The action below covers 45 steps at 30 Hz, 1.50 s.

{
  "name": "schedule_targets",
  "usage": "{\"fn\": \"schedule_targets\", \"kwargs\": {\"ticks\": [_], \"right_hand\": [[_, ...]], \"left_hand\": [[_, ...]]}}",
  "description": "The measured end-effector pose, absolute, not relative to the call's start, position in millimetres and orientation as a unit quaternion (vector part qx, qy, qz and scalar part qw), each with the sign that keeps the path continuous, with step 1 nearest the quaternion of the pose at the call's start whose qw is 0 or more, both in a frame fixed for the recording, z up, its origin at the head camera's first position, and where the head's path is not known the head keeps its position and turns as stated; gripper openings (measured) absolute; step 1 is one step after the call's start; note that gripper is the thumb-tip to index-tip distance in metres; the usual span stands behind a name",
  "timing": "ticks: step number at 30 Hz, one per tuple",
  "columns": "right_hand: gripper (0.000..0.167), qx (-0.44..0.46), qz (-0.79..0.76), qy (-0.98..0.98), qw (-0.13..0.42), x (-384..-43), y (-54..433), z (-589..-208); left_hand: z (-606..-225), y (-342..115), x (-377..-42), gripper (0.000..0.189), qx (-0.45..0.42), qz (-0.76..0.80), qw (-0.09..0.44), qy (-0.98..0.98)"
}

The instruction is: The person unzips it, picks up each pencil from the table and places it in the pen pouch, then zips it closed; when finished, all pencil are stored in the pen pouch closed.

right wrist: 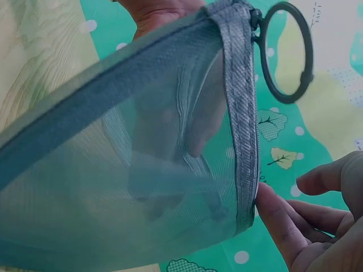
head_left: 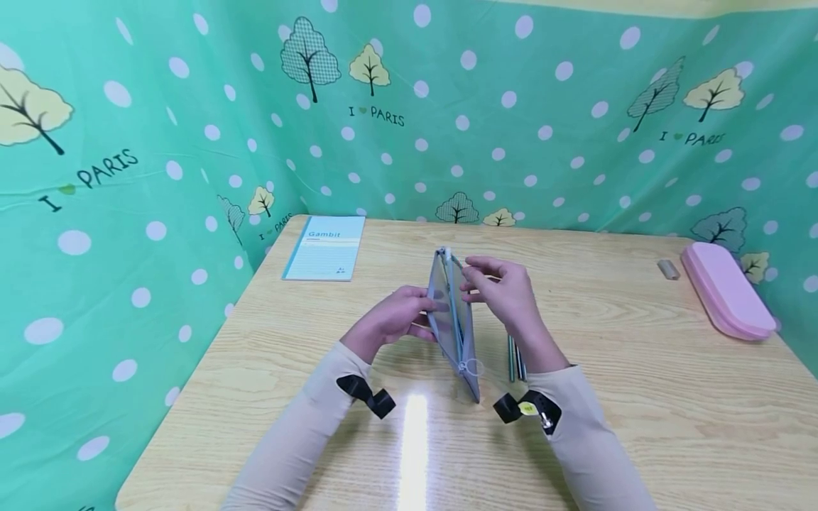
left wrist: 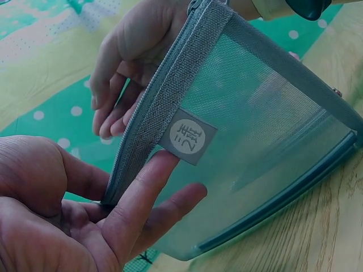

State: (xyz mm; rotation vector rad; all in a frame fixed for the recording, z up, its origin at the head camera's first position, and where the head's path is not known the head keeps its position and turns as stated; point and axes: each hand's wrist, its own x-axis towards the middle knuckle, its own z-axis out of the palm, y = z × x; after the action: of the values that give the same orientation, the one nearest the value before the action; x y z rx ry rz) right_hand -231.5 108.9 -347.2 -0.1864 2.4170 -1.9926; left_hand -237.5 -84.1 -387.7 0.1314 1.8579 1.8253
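A grey-blue mesh zipper pouch (head_left: 441,312) stands on edge above the table, its two sides parted in the head view. My left hand (head_left: 405,312) grips it from the left, thumb on one side and fingers spread on the mesh beside a square label (left wrist: 189,136). At the pouch's other side, my right hand (head_left: 505,291) touches the zippered edge with a fingertip (right wrist: 266,198), its thumb apart from the pouch. A round ring pull (right wrist: 287,52) hangs at the zipper's end. Several slim pencils or pens (head_left: 514,358) lie under my right wrist, partly hidden.
A light blue notebook (head_left: 326,248) marked "Gambit" lies at the back left of the wooden table (head_left: 626,426). A pink pencil case (head_left: 728,291) sits at the far right, with a small grey eraser-like block (head_left: 668,269) beside it. Polka-dot green cloth (head_left: 543,106) hangs behind.
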Motion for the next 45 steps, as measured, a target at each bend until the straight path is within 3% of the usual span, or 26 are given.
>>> {"fn": "schedule_targets", "kwargs": {"ticks": [11, 21, 45], "right_hand": [[0.04, -0.044, -0.646, 0.762, 0.004, -235, 135, -337], [0.049, -0.046, -0.653, 0.755, 0.047, -243, 179, -339], [0.053, -0.03, -0.641, 0.764, 0.073, -250, 194, -343]], "left_hand": [[-384, -83, -237, 0.034, 0.049, 0.667, 0.268, 0.694], [-382, -85, -235, 0.039, 0.052, 0.672, 0.268, 0.688], [-385, -85, -237, 0.039, 0.058, 0.671, 0.265, 0.69]]}}
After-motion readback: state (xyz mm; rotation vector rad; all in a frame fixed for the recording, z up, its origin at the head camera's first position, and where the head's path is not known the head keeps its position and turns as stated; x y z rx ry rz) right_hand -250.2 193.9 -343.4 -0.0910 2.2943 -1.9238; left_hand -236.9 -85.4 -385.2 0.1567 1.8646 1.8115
